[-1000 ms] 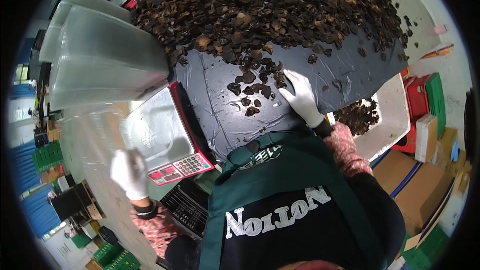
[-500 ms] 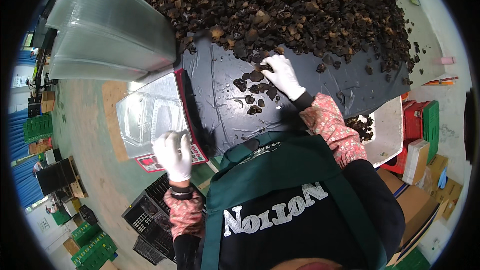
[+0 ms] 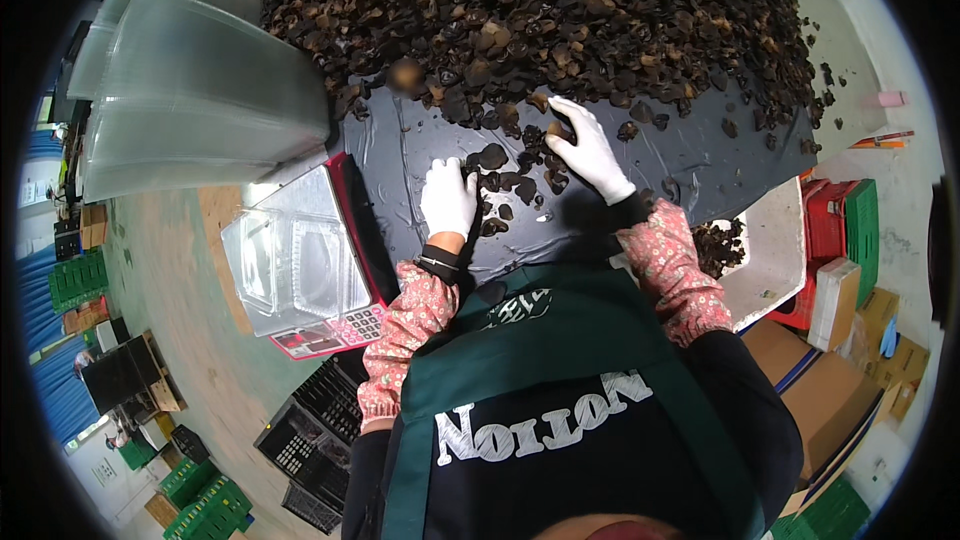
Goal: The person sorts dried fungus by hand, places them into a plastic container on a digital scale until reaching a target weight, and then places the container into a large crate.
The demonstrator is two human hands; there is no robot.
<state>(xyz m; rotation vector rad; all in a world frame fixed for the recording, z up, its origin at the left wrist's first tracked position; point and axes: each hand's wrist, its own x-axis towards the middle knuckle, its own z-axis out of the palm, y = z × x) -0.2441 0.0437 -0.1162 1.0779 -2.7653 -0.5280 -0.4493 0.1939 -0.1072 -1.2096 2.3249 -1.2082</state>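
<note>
Both my hands wear white gloves and are over the dark sheet [image 3: 390,170] that covers the table. My left hand [image 3: 450,202] is at the left side of a small scatter of dried black fungus pieces [image 3: 512,183], its fingers slightly bent and its thumb apart. On the other side my right hand [image 3: 592,152] is open, forefinger and thumb spread around a brownish fungus piece [image 3: 558,128]. Behind the hands rises a large heap of dried black fungus [image 3: 560,20]. A clear plastic box [image 3: 300,255] sits on a red-edged weighing scale [image 3: 357,325] to the left.
Nested clear plastic boxes [image 3: 210,80] stand at the far left. A white bin [image 3: 775,265] with fungus inside is at the right, near red and green crates [image 3: 838,225] and cardboard boxes [image 3: 820,395]. Black crates [image 3: 310,425] lie on the floor at lower left.
My left hand has moved from beside the scale, up and to the right, to the scattered fungus. My right hand has shifted slightly right, its thumb and forefinger now wider apart.
</note>
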